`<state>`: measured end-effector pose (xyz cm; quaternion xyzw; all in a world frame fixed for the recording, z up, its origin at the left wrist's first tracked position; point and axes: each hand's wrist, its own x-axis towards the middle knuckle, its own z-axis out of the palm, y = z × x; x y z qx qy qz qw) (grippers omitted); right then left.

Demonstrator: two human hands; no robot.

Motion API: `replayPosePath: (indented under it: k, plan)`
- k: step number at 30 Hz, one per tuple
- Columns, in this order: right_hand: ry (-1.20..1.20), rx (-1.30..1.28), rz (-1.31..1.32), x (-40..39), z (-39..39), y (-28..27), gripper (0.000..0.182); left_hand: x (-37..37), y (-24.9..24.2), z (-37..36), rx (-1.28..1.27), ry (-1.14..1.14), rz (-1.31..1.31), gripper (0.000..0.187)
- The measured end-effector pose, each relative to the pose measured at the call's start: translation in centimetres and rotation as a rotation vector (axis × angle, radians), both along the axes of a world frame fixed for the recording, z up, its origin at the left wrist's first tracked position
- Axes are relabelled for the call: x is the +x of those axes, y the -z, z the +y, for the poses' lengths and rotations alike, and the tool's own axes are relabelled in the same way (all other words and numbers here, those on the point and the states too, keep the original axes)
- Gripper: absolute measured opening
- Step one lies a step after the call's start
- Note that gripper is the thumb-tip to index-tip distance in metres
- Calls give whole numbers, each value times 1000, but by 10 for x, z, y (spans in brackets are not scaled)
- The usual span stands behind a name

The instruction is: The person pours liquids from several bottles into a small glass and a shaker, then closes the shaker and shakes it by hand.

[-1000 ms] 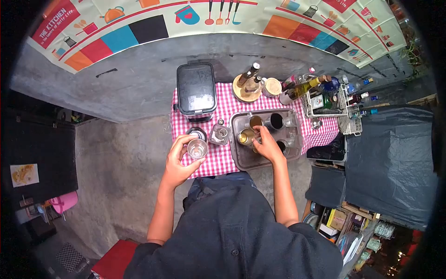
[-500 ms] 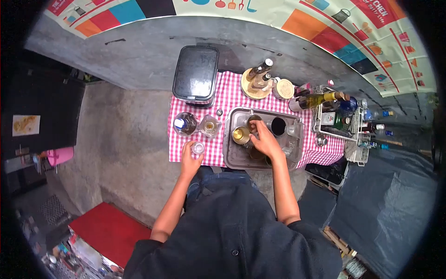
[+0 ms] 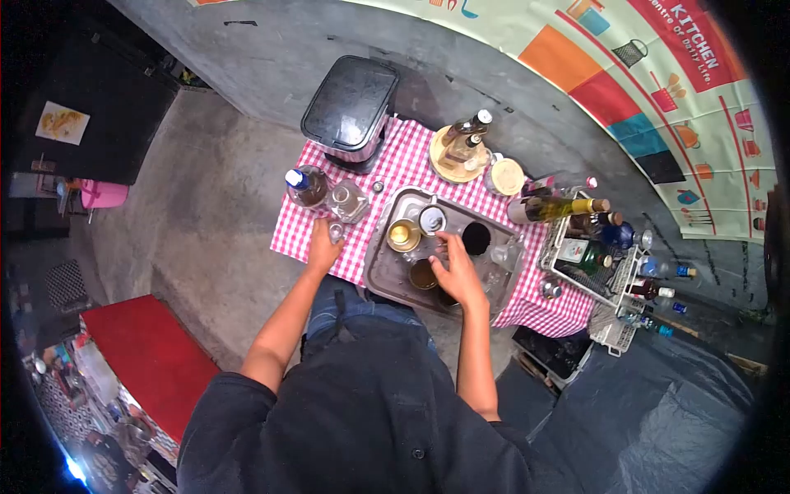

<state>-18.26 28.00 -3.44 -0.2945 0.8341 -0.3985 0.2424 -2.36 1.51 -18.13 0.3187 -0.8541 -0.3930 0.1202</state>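
My left hand point(image 3: 322, 249) is closed around a small clear glass point(image 3: 336, 231) at the left part of the checkered cloth, just below a square glass bottle point(image 3: 349, 202). Over the grey tray point(image 3: 380, 284) is my right hand point(image 3: 455, 267), thumb and fingers apart, nothing visible between them. Its fingertips are near a white-rimmed cup point(image 3: 432, 219) and a cup of dark liquid point(image 3: 423, 274). A gold cup point(image 3: 403, 235) and a black cup point(image 3: 476, 238) also stand in the tray, with clear glasses point(image 3: 500, 253) on its right side.
A black-lidded bin point(image 3: 350, 103) stands at the back left. Beside the left hand is a dark bottle point(image 3: 308, 187). Bottles stand on a round wooden board point(image 3: 448, 169), and a wire rack point(image 3: 576, 272) of bottles is at the right. A yellow-necked bottle point(image 3: 547, 209) leans there.
The view has turned and shifted. My right hand has drawn back from the cup at the tray's rear, whose inside now shows. My left hand remains at the small glass.
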Motion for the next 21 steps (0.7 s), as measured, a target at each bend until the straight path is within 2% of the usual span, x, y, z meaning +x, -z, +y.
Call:
replayPosePath:
  k: [7, 11, 13, 16, 18, 19, 21]
  plan:
    - [31, -94, 13, -34, 10, -9, 41, 18, -5, -6, -13, 50, -123, 71]
    - [109, -157, 343, -97, -2, -27, 35, 43, 6, -7, -9, -37, -72, 55]
    - [119, -134, 416, -137, -9, -37, 35, 59, 8, -8, -3, -59, -124, 51]
    - [153, -164, 382, -182, -28, -57, 39, 85, 16, -10, 56, -129, -207, 43]
    - [70, -75, 495, -214, -39, -46, 45, 114, 50, -19, 48, -183, -216, 39]
    - [79, -79, 504, -227, -44, -43, 45, 119, 41, -19, 72, -188, -231, 37]
    - [-72, 63, 563, -245, -55, -36, 52, 133, 33, -19, 95, -190, -241, 36]
